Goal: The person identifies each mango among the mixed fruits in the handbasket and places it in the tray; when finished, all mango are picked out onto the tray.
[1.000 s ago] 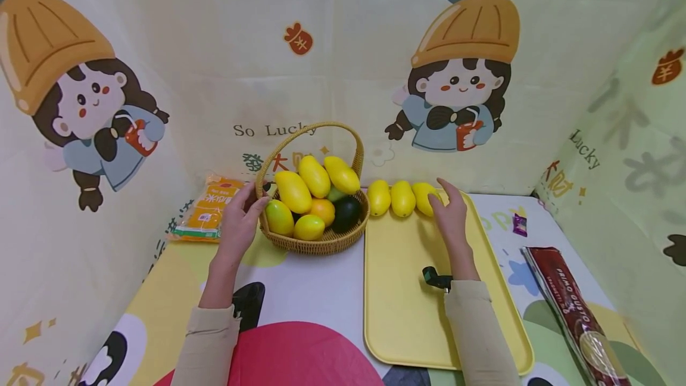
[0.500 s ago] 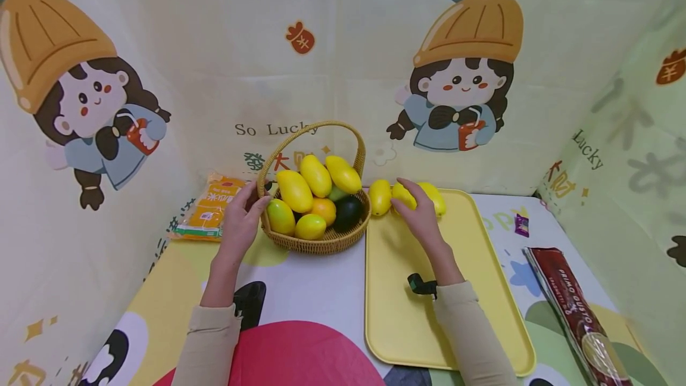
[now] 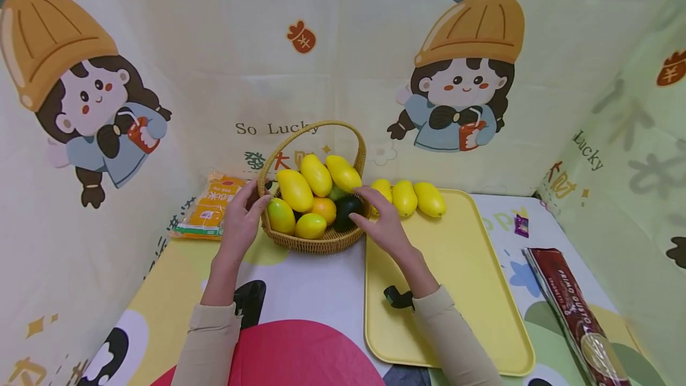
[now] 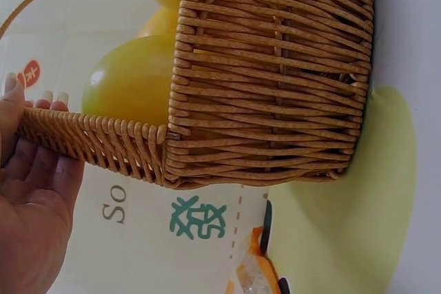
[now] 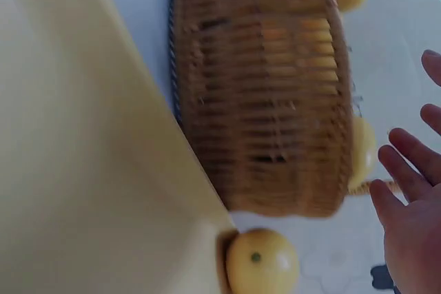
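A wicker basket (image 3: 321,247) with a tall handle stands at the back, heaped with yellow mangoes (image 3: 294,190), an orange fruit (image 3: 323,211) and a dark avocado (image 3: 347,213). My left hand (image 3: 241,216) grips the basket's left rim; in the left wrist view the thumb and fingers (image 4: 58,170) lie on either side of the woven edge. On the basket's right, my right hand (image 3: 383,222) has its fingers spread and holds nothing. It overlaps the avocado and the basket's right rim in the head view. Several mangoes (image 3: 404,198) lie in a row along the tray's far end, the leftmost partly hidden.
The yellow tray (image 3: 450,314) lies right beside the basket. An orange bag of grain (image 3: 211,210) sits behind my left hand. Farther right are a small purple packet (image 3: 521,225) and a spaghetti pack (image 3: 576,314). A printed cloth wall (image 3: 343,76) rises behind everything.
My right hand has moved left from the rightmost mango on the tray, across the row, to the basket's right side. My left hand stays at the basket's left rim.
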`<move>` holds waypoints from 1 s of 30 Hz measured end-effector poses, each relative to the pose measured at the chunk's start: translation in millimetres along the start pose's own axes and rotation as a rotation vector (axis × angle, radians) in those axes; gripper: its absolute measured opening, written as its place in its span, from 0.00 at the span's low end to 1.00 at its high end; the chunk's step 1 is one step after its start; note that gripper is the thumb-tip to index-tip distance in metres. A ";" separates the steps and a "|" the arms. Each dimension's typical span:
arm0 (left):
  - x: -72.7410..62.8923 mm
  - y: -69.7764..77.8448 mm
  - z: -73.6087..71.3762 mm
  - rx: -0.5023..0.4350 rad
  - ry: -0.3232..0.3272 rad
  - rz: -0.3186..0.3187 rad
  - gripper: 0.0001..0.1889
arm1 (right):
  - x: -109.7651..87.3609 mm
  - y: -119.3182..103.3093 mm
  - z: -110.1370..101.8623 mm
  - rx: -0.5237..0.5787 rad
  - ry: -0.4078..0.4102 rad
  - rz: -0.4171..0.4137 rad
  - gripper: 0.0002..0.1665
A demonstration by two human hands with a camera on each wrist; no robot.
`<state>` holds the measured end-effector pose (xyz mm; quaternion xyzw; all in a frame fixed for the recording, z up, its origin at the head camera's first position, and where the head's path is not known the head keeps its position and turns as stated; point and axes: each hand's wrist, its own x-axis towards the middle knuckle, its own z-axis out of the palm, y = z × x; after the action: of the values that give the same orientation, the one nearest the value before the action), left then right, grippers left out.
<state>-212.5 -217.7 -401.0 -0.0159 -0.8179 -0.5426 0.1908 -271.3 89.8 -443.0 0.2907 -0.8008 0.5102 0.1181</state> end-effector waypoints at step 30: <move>4.4 -13.2 0.4 -0.036 -0.003 0.040 0.22 | 8.4 -37.0 66.0 -0.341 -0.234 0.090 0.33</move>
<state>-219.8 -223.6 -411.3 -0.0363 -0.8078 -0.5533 0.2001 -249.3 17.0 -441.1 0.2875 -0.8960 0.3347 0.0490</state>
